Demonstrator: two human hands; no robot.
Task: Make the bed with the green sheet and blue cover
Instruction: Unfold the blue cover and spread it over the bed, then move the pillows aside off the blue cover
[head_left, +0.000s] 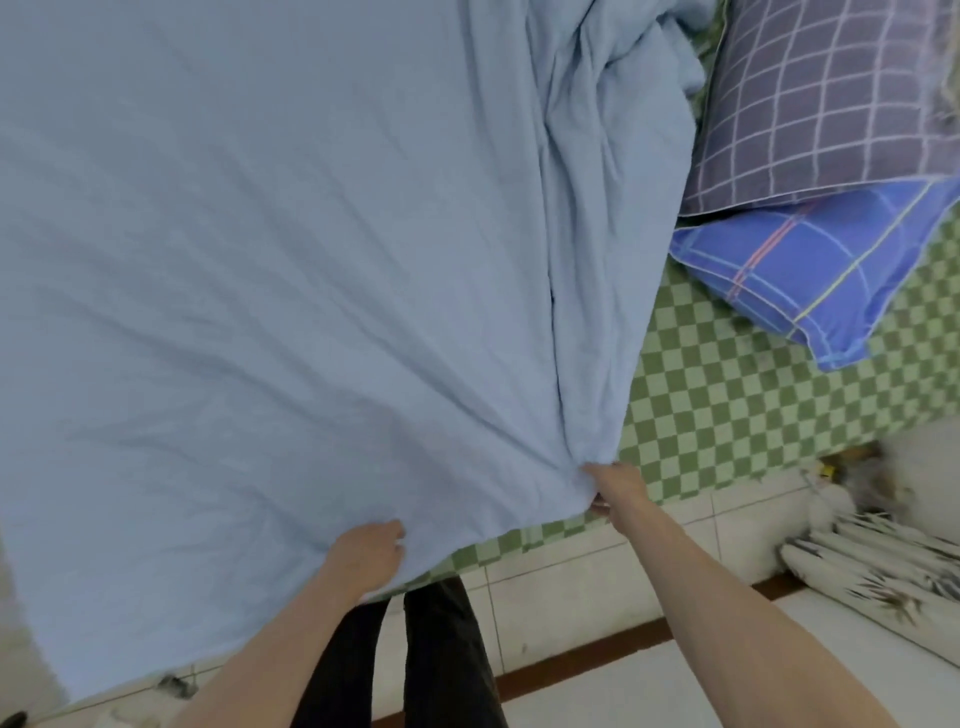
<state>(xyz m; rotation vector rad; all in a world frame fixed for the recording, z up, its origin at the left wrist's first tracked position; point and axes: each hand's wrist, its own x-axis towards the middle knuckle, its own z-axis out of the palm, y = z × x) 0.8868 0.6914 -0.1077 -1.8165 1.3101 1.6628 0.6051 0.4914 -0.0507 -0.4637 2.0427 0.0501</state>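
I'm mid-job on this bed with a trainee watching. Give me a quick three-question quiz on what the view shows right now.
1. True or false: both hands grip the blue cover.
2. Which pillow lies on top? A) the grey checked pillow B) the blue plaid pillow
3. Fill in: the uncovered strip of bed beside the pillows shows the ____ checked sheet.

Key:
1. True: the left hand grips the cover's near edge, and the right hand pinches its bunched corner.
2. A: the grey one overlaps the blue plaid one.
3. Green.
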